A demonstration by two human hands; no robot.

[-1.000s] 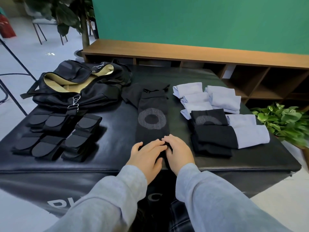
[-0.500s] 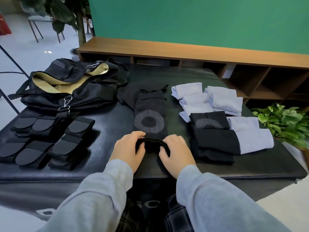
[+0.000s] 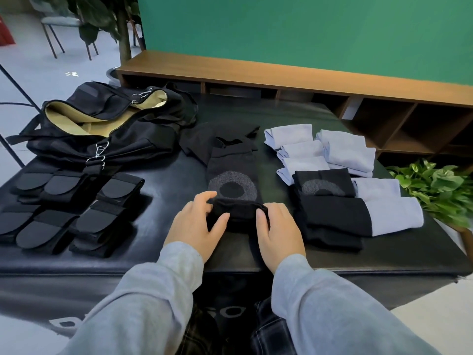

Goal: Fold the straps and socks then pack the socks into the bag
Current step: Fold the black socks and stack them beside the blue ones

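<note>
Bag [image 3: 102,139], 1, lies open at far-left corner of surface [image 3: 163,190]. Straps [image 3: 66,208]: approx 6 folded, left edge. Folded socks [image 3: 332,185] right: approx 9. Sock [image 3: 234,175] mid-surface w/ near end rolled: soft, light, likely springs open; take both roll ends. Left hand [image 3: 195,224] and right hand [image 3: 277,230] each curl round the roll.

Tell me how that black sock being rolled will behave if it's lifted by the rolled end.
The black sock looks floppy: its unrolled length lies flat and would likely dangle. The roll pinched by the left hand and right hand may loosen once released. It probably weighs little and seems unlikely to slip.
</note>
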